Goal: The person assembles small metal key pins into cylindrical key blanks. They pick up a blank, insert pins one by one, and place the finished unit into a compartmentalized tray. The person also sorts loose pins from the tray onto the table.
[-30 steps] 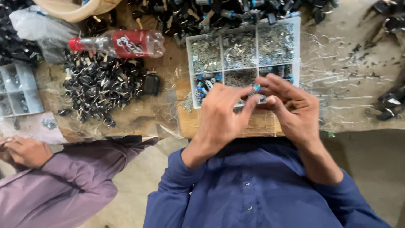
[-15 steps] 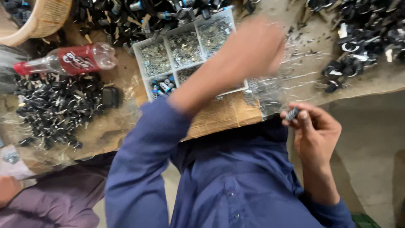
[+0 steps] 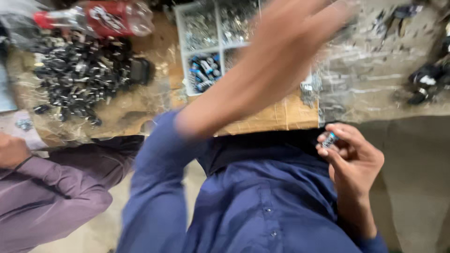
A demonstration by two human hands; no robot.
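My right hand [image 3: 355, 161] is low over my lap, below the table's edge, and pinches a small blue and silver cylindrical part [image 3: 328, 139] between thumb and fingertips. My left hand [image 3: 307, 21] is badly blurred. It sweeps across the upper middle of the view, above a white compartment tray [image 3: 180, 56] and a sheet of brown cardboard [image 3: 286, 117]. Motion blur hides whether it holds anything. One tray compartment holds several similar blue parts [image 3: 204, 72]; the others hold small grey metal pieces.
A red plastic bottle [image 3: 110, 16] lies at the top left beside a heap of black parts [image 3: 77, 77]. More black parts [image 3: 424, 82] lie at the right. A co-worker's purple sleeve [image 3: 51, 197] and hand [image 3: 11, 150] are at the lower left.
Both hands have left the tray. My right hand dropped to my lap with the small part, while my left arm swung up and to the right. The view has shifted right.
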